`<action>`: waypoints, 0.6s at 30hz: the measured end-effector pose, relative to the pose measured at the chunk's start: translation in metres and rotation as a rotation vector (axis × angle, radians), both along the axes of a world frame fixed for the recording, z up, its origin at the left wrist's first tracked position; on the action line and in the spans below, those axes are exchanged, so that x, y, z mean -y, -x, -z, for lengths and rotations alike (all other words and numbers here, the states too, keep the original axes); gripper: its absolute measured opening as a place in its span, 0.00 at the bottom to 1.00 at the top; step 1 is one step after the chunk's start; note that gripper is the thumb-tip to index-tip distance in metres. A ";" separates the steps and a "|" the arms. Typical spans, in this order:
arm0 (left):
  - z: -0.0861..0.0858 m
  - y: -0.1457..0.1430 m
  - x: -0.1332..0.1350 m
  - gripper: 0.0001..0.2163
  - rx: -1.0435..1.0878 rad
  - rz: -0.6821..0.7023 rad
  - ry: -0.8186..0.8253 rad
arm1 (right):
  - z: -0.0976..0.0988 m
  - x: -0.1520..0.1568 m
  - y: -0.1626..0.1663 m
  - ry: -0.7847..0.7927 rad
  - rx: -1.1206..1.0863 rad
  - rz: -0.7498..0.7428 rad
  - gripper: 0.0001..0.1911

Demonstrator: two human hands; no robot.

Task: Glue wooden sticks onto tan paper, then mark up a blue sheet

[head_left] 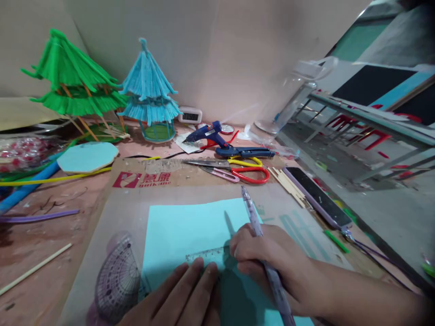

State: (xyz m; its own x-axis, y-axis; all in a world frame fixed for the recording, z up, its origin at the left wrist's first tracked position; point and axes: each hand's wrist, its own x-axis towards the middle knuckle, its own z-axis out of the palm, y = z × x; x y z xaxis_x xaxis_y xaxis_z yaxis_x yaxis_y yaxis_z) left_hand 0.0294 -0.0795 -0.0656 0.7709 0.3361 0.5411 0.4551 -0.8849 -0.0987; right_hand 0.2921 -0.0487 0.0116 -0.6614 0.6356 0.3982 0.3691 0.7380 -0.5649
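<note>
A sheet of light blue paper (183,224) lies on a cardboard-backed board in front of me. My left hand (183,296) rests flat on it, fingers stretched out, pressing a clear ruler (207,254) against the paper. In my right hand (268,258) is a patterned pen (252,210), gripped in the fingers and slanting up and away. The pen's lower end passes below the hand; the fingertips meet near the ruler's right end. A clear protractor (117,276) sits left of the paper.
Scissors (248,174), pliers (244,152) and a blue glue gun (207,133) lie beyond the board. A phone (316,197) and wooden sticks (287,185) are at right. Green (74,81) and blue (147,86) model pavilions stand behind, near a light blue octagon (87,157).
</note>
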 end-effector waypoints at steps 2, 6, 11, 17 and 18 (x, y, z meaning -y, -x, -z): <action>0.000 -0.003 -0.001 0.12 0.058 -0.001 -0.087 | -0.002 0.000 0.000 -0.015 0.036 -0.017 0.02; -0.010 -0.005 0.003 0.11 0.036 -0.015 -0.054 | -0.004 -0.002 0.004 -0.052 0.093 -0.073 0.06; -0.021 -0.002 0.007 0.11 0.013 -0.016 0.018 | -0.005 -0.004 0.009 -0.098 0.139 -0.104 0.06; -0.023 -0.004 0.008 0.11 0.006 0.015 0.084 | -0.004 -0.005 0.015 -0.064 0.159 -0.129 0.04; -0.023 -0.005 0.008 0.11 0.014 0.009 0.079 | -0.004 -0.005 0.015 -0.054 0.153 -0.131 0.05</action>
State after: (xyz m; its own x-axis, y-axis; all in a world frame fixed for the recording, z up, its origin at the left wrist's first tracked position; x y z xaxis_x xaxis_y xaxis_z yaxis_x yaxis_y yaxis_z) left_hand 0.0342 -0.0876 -0.0423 0.7665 0.3714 0.5240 0.4481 -0.8937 -0.0220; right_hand 0.2771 -0.0442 0.0152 -0.7923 0.5207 0.3180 0.3467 0.8131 -0.4677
